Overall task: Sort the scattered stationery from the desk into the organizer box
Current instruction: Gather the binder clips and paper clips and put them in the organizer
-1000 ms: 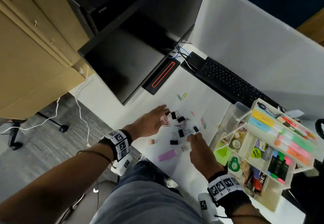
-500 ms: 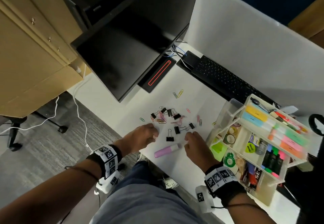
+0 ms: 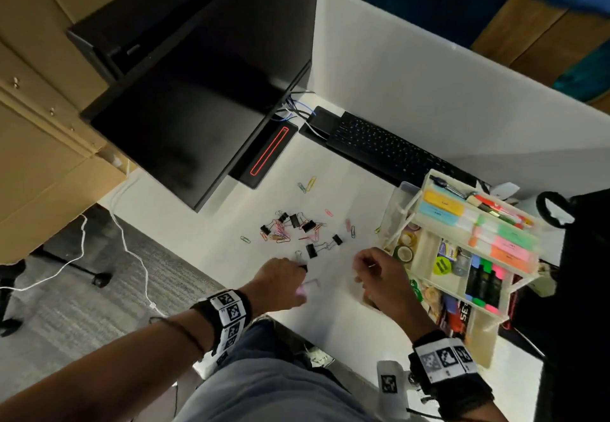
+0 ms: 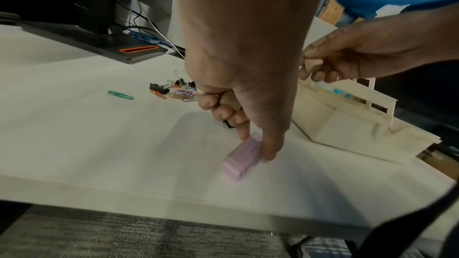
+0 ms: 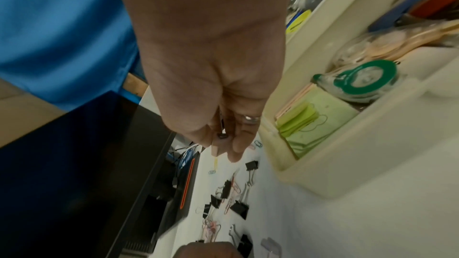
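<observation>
Blue shirt (image 5: 62,26), grey trousers (image 3: 264,385), black wristbands (image 3: 227,316) w/ b&w square marker tags.

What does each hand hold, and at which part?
The left hand pinches the pink eraser at its far end. The right hand holds a small beige block between thumb and fingers.

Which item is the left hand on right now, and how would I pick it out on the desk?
Start at the cream organizer box on the white desk, then move toward the desk's near edge, away from the heap of binder clips. There the left hand pinches a pale pink eraser at one end. It is the only soft, blocky pink piece; its neighbours are black clips and thin wire paper clips.
</observation>
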A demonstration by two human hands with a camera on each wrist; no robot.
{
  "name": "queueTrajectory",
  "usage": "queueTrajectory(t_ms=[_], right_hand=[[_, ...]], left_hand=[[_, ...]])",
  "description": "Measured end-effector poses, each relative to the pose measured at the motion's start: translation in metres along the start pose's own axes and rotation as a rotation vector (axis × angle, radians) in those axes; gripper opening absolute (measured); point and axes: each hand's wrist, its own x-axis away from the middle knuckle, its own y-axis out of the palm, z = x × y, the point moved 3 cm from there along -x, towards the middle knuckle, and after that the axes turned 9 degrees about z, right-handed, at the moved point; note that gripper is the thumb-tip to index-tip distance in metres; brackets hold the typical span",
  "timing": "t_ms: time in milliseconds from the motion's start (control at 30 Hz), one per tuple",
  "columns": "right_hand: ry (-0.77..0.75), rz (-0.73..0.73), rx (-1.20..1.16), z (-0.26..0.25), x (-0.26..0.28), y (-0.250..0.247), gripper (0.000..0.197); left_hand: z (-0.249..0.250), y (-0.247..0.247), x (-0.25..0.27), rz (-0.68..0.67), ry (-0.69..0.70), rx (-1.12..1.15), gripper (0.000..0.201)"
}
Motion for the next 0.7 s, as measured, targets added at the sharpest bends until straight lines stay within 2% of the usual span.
queueTrajectory(t_ms=[67, 133, 167, 267, 333, 400, 433, 533, 700], right_hand=[[0.069, 0.006, -0.112, 0.003, 0.003, -0.007, 0.01], [0.111, -0.01, -0.22, 0.003, 0.007, -0.013, 0.012], [0.116, -0.022, -0.273, 0.002, 0.009, -0.016, 0.014], [0.041, -0.072, -0.286, -0.008, 0.015, -0.028, 0.023], [-0.078, -0.082, -0.184, -0.015, 0.018, -0.035, 0.015], [-0.223, -0.025, -0.073, -0.022, 0.02, -0.043, 0.007], [-0.267, 0.009, -0.039, -0.026, 0.021, -0.048, 0.013], [-0.317, 0.082, -0.035, -0.038, 0.023, -0.067, 0.03], [-0.388, 0.237, -0.035, -0.044, 0.024, -0.116, 0.02]], left_hand=[[0.005, -0.006, -0.004, -0.017, 0.003, 0.007, 0.038], [0.01, -0.02, -0.006, 0.027, 0.022, 0.061, 0.024], [0.009, -0.028, -0.007, 0.057, -0.002, 0.104, 0.022], [0.003, -0.051, -0.015, 0.108, -0.1, 0.266, 0.035], [0.009, -0.074, -0.023, 0.154, -0.042, 0.344, 0.036], [0.025, -0.102, -0.033, 0.18, 0.071, 0.418, 0.036], [0.034, -0.117, -0.038, 0.191, 0.135, 0.424, 0.034], [0.063, -0.152, -0.053, 0.276, 0.283, 0.332, 0.022], [0.116, -0.187, -0.08, 0.477, 0.439, 0.247, 0.019]])
